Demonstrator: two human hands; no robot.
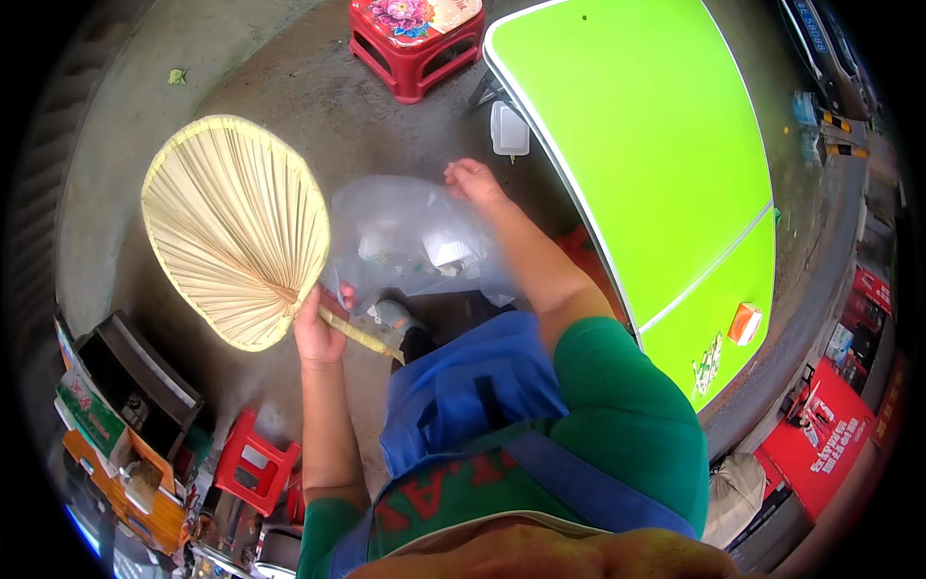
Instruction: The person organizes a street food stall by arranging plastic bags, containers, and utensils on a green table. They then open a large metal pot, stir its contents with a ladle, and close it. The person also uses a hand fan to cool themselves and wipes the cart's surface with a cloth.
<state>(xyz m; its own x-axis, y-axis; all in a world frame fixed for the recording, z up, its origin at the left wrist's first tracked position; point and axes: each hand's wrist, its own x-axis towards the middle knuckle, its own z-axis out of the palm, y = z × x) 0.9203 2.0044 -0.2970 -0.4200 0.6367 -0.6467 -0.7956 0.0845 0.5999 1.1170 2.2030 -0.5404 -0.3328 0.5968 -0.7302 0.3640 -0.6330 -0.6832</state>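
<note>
My left hand point(320, 329) is closed around the handle of a palm-leaf hand fan point(235, 231), whose pleated blade with a yellow edge spreads up and to the left. Its fingers also touch the edge of a translucent plastic bag point(405, 231). Through the bag, white containers and scraps are visible. My right hand point(472, 181) is at the bag's upper right, its fingers bent; whether they hold the bag's rim cannot be told. Above the bag's right side, a white lidded foam box point(510, 129) lies on the floor beside the green table.
A green folding table point(651, 145) stands on the right, with a small orange-and-white packet point(744, 323) on it. At the top is a red stool point(416, 54) with a floral seat. A red stool point(255, 463) and an orange wooden cabinet point(126, 499) are at lower left.
</note>
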